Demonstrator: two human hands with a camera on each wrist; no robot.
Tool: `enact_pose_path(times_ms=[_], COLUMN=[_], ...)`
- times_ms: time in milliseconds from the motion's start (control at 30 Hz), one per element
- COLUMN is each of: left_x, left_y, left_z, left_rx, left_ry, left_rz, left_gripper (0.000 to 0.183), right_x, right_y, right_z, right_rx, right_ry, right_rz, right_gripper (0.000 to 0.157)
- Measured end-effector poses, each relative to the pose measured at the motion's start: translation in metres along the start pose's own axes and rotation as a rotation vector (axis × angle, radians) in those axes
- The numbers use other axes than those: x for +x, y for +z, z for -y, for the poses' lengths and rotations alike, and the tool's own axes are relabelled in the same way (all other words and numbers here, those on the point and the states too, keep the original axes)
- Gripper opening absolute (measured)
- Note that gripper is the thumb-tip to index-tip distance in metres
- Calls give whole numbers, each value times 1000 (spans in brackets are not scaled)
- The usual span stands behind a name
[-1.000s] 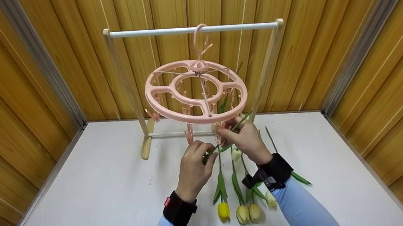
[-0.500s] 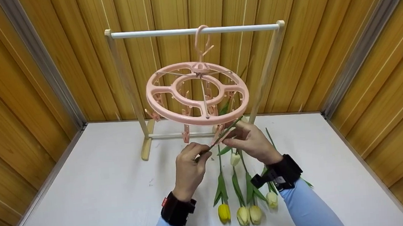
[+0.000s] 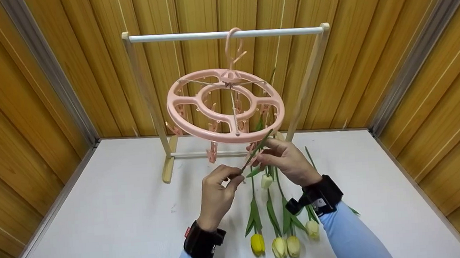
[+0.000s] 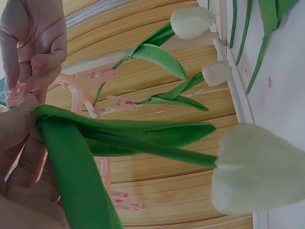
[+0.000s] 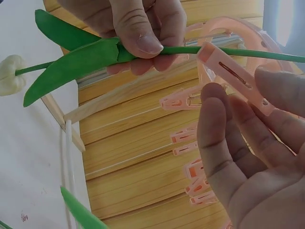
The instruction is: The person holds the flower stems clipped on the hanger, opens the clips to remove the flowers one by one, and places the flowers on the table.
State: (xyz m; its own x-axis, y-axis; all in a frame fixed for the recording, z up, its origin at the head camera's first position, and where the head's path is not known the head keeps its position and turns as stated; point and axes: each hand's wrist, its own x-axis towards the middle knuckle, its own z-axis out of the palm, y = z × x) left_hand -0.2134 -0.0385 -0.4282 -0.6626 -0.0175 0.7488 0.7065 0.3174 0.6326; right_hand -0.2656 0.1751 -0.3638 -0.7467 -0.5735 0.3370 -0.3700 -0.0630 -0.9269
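Note:
In the head view, my left hand (image 3: 220, 190) pinches a tulip stem (image 3: 256, 151) that slants up toward the pink round clip hanger (image 3: 230, 138). Its white bloom (image 4: 257, 169) and green leaves fill much of the left wrist view. My right hand (image 3: 289, 161) pinches a pink clothespin (image 5: 233, 76) of the hanger between thumb and fingers. The clothespin's tip lies right at the stem, below the ring's front right edge. Two more white tulips, an upper one (image 4: 193, 22) and a lower one (image 4: 217, 73), hang from other clothespins.
A rack with a white rod (image 3: 175, 37) and wooden legs carries the hanger. On the white table (image 3: 119, 217) lie a yellow tulip (image 3: 257, 244) and several pale ones, including one by the right wrist (image 3: 312, 229). Wood-panel walls (image 3: 193, 10) enclose the table.
The left hand has shifted slightly left and down, and the stem's end has swung left, now steeper. The right hand has moved a little right and down, still at the clothespin.

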Motion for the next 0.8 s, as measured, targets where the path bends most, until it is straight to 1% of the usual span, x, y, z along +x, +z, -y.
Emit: enact_pose_path(times_ms=[100, 200, 400, 500, 800], left_x=[-1, -1, -2, -2, -2], left_y=[0, 0, 0, -1, -5], left_z=[0, 1, 3, 4, 6], left_rx=[-34, -39, -14, -2, 28], left_ry=[-26, -38, -31, -34, -53], left_rz=[9, 17, 40, 58, 107], left_gripper=[11, 10, 13, 14, 9], right_x=[-1, -1, 0, 0, 0], right_y=[-1, 0, 2, 3, 5], right_z=[-2, -2, -4, -4, -4], right_rx=[-2, 4, 30, 31, -36], right_ry=[1, -1, -15, -26, -42], right_rz=[-3, -13, -41, -59, -100], right_gripper=[43, 44, 33, 30, 33])
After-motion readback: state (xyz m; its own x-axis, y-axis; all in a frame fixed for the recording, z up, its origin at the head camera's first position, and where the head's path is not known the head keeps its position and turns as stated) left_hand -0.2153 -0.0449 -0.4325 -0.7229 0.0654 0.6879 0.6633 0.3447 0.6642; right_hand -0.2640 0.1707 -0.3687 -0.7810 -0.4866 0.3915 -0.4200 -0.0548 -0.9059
